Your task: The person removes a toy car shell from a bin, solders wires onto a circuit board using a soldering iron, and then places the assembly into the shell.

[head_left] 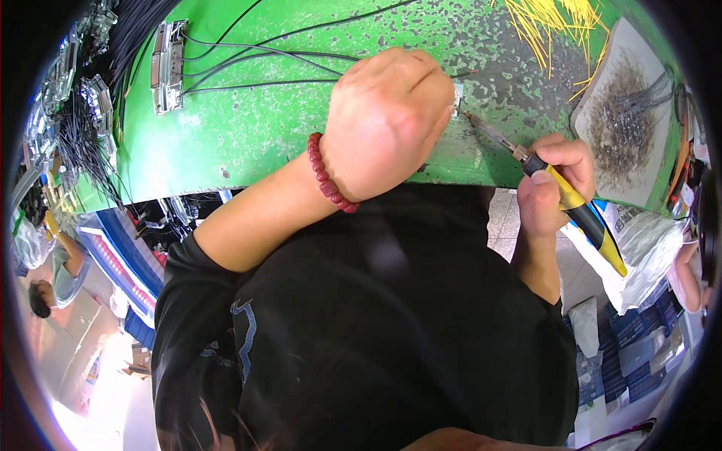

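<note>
Green bench [248, 150], paint worn. My right hand [547, 195] is wrapped round the soldering iron [575, 197], long axis sloping up-left, tip just beside the small pale piece [458, 101], which lies up-left of that grip. My left hand [387, 124] is nearer it: back up, over black wires [263, 83] (fingertips hidden, can't tell what they pinch). Farther: yellow wires [549, 26].

Left hand [391, 120] knuckles up, right hand [553, 184] pen-gripped.
</note>
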A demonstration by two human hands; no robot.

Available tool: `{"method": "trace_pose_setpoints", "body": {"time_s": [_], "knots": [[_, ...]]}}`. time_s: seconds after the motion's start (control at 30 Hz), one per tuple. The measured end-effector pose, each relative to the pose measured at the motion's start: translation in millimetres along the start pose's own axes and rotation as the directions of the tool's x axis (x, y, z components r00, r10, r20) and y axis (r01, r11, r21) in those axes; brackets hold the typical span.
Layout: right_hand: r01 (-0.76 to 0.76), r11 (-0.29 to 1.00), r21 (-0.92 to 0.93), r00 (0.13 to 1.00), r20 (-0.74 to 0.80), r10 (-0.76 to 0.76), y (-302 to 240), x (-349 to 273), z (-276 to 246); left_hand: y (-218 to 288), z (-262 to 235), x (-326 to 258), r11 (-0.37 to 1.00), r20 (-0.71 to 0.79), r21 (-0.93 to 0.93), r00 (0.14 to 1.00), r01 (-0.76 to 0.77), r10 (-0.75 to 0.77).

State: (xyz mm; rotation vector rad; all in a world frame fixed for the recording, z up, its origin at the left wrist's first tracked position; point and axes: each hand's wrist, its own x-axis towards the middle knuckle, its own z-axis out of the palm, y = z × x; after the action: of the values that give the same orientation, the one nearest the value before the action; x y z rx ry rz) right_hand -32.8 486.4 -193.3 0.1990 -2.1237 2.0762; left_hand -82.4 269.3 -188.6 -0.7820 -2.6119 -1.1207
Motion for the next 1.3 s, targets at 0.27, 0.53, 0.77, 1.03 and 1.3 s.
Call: {"method": "trace_pose_setpoints", "body": {"time_s": [0.27, 0.53, 0.77, 1.03, 1.3], "knots": [[-0.032, 0.999, 0.003, 0.999, -0.025, 0.032, -0.3, -0.3, 1.9, -0.9, -0.5, -0.4, 1.000, -0.002, -0.001, 1.000, -0.012, 0.012], [-0.002, 0.998, -0.058, 0.992, -0.126, -0.005, 1.3, -3.0, -0.4, -0.6, 0.3, 0.8, 1.000, -0.009, 0.008, 1.000, -0.004, 0.004], [-0.007, 1.000, -0.017, 0.996, -0.086, 0.005, 1.1, -3.5, 1.2, 3.7, -3.8, 6.9, 0.998, 0.060, 0.046, 0.997, 0.037, -0.039], [-0.027, 0.999, -0.027, 0.998, -0.048, 0.026, 0.0, -2.7, 2.9, 4.8, -4.6, 9.1, 0.998, 0.061, 0.049, 0.997, 0.042, -0.045], [0.059, 0.998, 0.026, 0.990, -0.126, -0.055, 2.3, -3.6, 3.4, 4.5, -5.8, 8.2, 0.998, 0.063, 0.055, 0.997, 0.039, -0.042]]}}
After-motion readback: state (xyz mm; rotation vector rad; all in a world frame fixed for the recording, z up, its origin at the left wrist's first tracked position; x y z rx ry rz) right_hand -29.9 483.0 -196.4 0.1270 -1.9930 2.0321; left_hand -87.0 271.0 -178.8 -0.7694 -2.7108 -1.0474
